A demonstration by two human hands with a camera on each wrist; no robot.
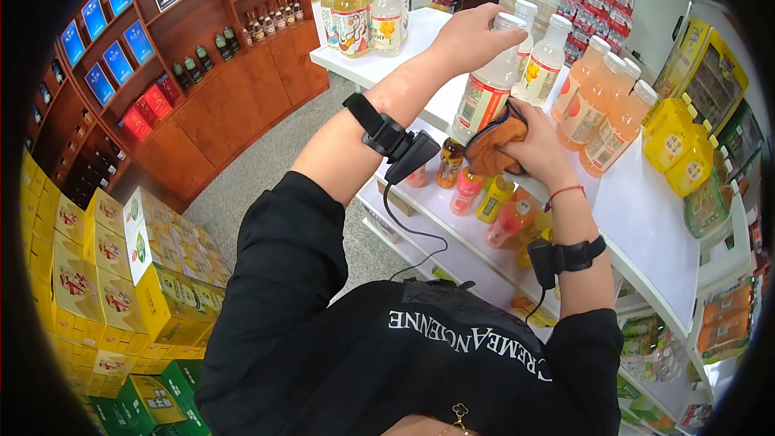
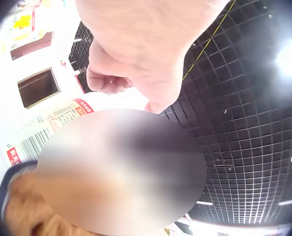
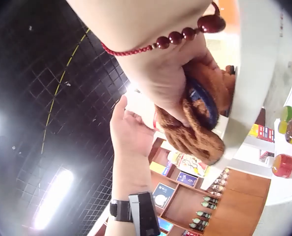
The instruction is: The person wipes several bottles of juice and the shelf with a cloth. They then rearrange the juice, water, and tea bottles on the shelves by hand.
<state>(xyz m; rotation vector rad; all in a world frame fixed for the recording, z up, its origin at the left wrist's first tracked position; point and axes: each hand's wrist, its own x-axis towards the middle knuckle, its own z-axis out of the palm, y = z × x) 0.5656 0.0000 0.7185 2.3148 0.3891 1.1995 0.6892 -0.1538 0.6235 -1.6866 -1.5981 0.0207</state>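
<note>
In the head view the left hand point(image 1: 478, 36) grips the cap end of a clear bottle point(image 1: 487, 90) with a red and white label, which leans slightly over the shelf top. The right hand point(image 1: 539, 145) holds a brown cloth point(image 1: 494, 145) with a dark blue edge against the lower side of that bottle. From the right wrist, the cloth point(image 3: 192, 137) is bunched under the right hand's point(image 3: 160, 73) fingers. The left wrist view shows the left hand point(image 2: 141, 49) with bent fingers above the bottle's label point(image 2: 52, 128); a blurred oval covers part of that view.
Two clear bottles stand behind the held one, and several peach-coloured bottles point(image 1: 591, 109) stand to its right. More bottles point(image 1: 353, 24) stand at the left end of the white shelf top point(image 1: 638, 202). Lower shelves hold drinks point(image 1: 466, 192). Yellow cartons point(image 1: 81, 274) are stacked at left.
</note>
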